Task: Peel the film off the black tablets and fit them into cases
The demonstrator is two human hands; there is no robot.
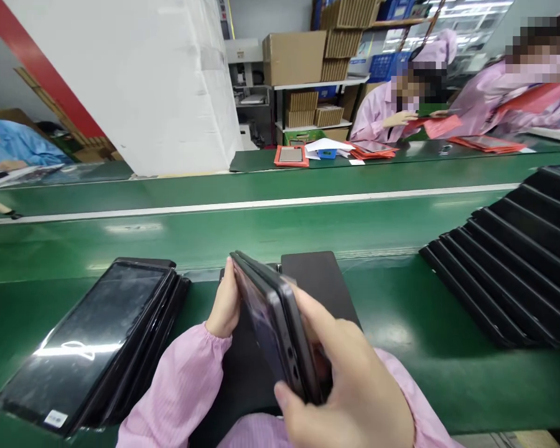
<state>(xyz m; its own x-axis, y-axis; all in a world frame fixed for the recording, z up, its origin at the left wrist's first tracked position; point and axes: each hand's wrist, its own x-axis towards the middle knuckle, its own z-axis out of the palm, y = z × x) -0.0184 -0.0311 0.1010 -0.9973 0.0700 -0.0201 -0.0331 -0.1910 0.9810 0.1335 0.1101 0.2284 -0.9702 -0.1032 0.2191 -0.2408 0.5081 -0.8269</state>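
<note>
Just above the table [401, 339], holding a tablet [266, 311] on edge, tilted, far end raised. Pinching its far corner with the left hand [224, 305], fingers closed on the rim; clasping its near end with the right hand [354, 392], thumb pressed against the edge. Looks slim and dark, with a glossy screen turned left, a grey-black rim and small slots near the thumb. Poised over a black mat [320, 274], between a stack [88, 336] of wrapped dark screens on the left and a row [508, 280] of overlapped black slabs on the right
</note>
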